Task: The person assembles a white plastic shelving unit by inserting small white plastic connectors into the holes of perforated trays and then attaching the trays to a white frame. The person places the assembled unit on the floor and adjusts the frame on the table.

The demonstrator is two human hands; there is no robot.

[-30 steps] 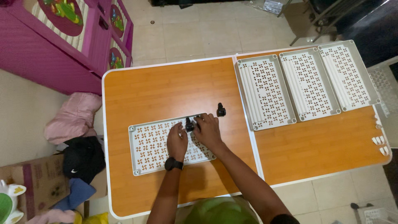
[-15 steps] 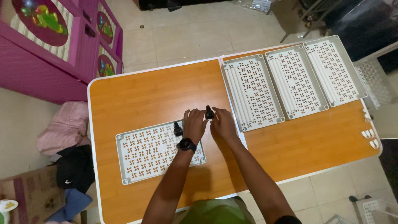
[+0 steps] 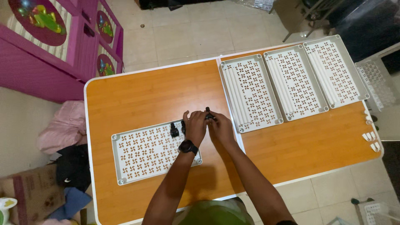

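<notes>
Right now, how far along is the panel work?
Done: two black clips sit on the near panel top edge. In hand: left hand and right hand together hold another black piece. Left: three panels lie bare, white pegs unused.

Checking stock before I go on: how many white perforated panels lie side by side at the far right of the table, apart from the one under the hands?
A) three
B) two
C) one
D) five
A: three white perforated panels lie in a row at the far right of the orange table, apart from the near panel.
</notes>
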